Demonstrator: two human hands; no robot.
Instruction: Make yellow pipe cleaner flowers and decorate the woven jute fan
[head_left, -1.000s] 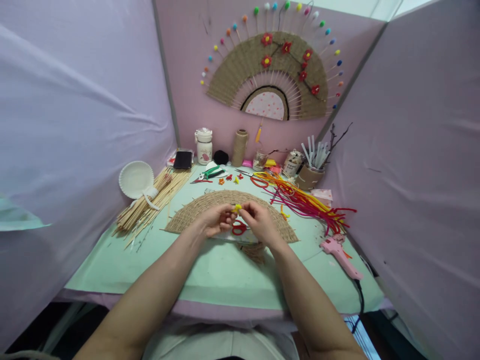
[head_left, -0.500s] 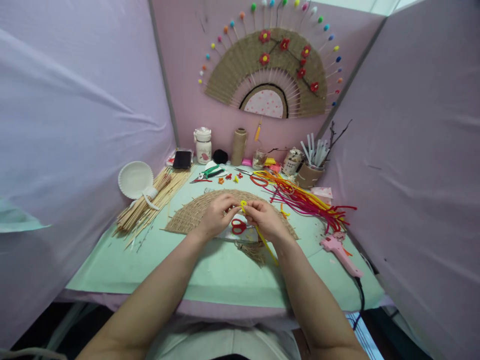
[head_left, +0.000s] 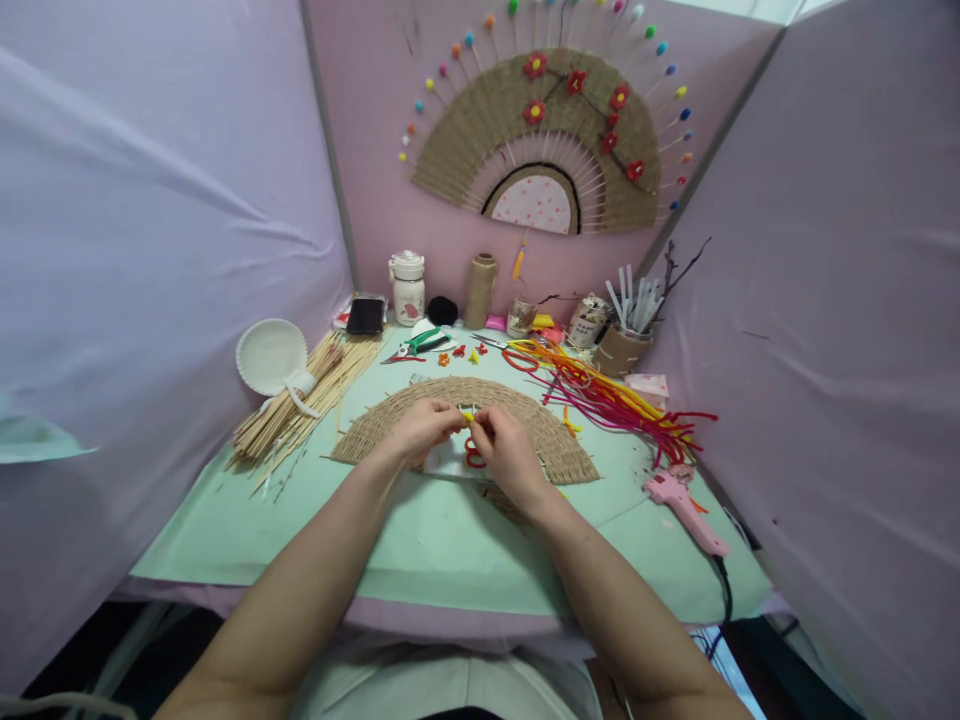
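My left hand [head_left: 427, 430] and my right hand [head_left: 511, 450] meet in front of me, fingertips pinched together on a yellow pipe cleaner [head_left: 469, 417]. Only a small bent part of it shows between the fingers; the rest is mostly hidden by my right hand. Beneath both hands lies a woven twine fan [head_left: 397, 415], flat on the table. Red-handled scissors [head_left: 475, 455] rest at the fan's middle, partly covered by my right hand. A bundle of loose twine [head_left: 501, 503] is mostly hidden under my right wrist.
Red and yellow pipe cleaners [head_left: 622, 400] spread at the right, above a pink glue gun [head_left: 686, 510]. Thin sticks [head_left: 292, 400] and a white paper plate [head_left: 271, 357] are at the left. Pliers [head_left: 420, 343], a twine spool [head_left: 481, 290] and a white bottle [head_left: 407, 288] stand or lie behind.
Both hands have shifted slightly left, and my right hand has turned. The small yellow loop seen earlier is now more covered by fingers, and the long hanging tail is largely out of sight.
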